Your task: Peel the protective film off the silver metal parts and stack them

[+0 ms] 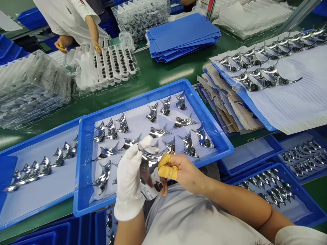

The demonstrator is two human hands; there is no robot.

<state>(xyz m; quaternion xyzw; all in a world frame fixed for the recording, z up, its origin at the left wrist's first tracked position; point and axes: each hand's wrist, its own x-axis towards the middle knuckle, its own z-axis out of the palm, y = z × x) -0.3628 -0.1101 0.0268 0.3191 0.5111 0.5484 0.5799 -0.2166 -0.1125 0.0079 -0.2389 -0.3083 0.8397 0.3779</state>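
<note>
In front of my body, a shiny curved chrome part (149, 173) is held up between both hands. My left hand (130, 177), in a white glove, grips its left edge. My right hand (178, 170) wears yellow finger cots on thumb and forefinger, which pinch the part's right side; some of its other fingers are hidden behind. Just beyond the hands lies a blue tray (204, 105) lined with white sheet. Several similar chrome parts (189, 144) are spread across it, some partly covered by my hands.
Another blue tray (38, 200) with chrome parts adjoins on the left. Blue sheets (184, 34) are stacked beyond. At right, chrome parts (265, 78) stand in rows on white sheet, above lower trays (314, 207). Across the bench, a co-worker's hands (95, 46) touch a clear tray (133, 76) of dark round pieces.
</note>
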